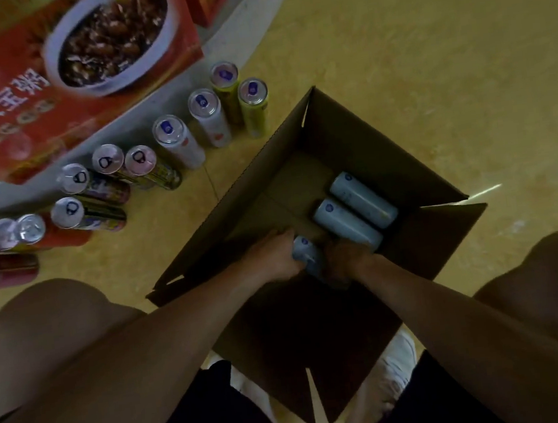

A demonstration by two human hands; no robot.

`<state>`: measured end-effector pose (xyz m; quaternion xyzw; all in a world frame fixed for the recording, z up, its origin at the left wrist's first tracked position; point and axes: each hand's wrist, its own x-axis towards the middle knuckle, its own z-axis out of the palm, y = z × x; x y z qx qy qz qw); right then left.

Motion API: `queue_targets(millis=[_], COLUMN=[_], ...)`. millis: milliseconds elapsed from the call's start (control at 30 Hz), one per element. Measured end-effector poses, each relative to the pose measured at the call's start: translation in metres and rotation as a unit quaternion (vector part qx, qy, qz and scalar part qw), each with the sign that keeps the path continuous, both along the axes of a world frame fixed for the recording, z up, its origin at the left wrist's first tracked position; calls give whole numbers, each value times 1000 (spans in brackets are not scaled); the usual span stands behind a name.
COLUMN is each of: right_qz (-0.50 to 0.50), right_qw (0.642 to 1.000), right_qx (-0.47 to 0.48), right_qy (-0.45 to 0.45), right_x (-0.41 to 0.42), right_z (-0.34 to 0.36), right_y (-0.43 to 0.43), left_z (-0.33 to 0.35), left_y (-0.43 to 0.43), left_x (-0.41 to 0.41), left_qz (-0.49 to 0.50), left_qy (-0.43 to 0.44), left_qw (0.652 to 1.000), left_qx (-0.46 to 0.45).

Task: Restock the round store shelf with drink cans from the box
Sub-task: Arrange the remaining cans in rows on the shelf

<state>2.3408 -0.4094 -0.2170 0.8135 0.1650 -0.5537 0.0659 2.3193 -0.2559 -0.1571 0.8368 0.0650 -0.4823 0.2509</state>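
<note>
Yellow floor (391, 44), dim light. I'm crouched over an open cardboard box (265, 164) with its flaps out, and both forearms go down into it.

My left hand (274, 258) is at the near side of the box. Its fingers are curled round a pale blue can (304, 250) that lies on its side, top end pointing far-left.

My right hand (346, 261) sits just right of it, against that same can's near end. It's in shadow, so I cannot tell whether its fingers wrap the can or only rest against it.

Two more pale cans (362, 200) lie side by side on the box bottom, just far-right of my hands. They touch each other, tops toward the far-left.

Left of the box, a curved row of standing cans (141, 160) follows the grey base of the round shelf (236, 19):
- two green cans (255, 110) at the far end
- then two white cans (209, 118)
- then dark printed cans (103, 190)
- red cans (67, 237) at the near-left edge

On the shelf above them sits a red carton (16, 84) with a bowl-of-food picture. One white shoe (391, 371) shows below the box's near flap, and my knees fill both lower corners.
</note>
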Motion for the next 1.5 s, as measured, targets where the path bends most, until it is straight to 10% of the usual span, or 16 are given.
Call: queue_targets(millis=[500,867,1033,1233,1367,1500], right_qz=[-100,-240,-328,-476,-442,-433], right_qw=[994,930,908,789,803,811], right_qx=[29,207,251,364,389,392], right_qy=[-45,-184,-73,133,91,30], right_x=[0,20,26,37,42,46], right_z=[21,111,128,135,142,144], right_y=[14,19,11,-1,-2,-8], left_z=[-8,28,41,53,54,60], left_y=[8,18,16,14,14,16], left_x=[10,46,51,52,58,55], left_qz=[172,472,507,543,499,373], left_qy=[39,-71,-58,-35,-78,-150], left_qw=[982,840,802,730,742,836], left_qx=[-65,-259,-311,-413,-440,-374])
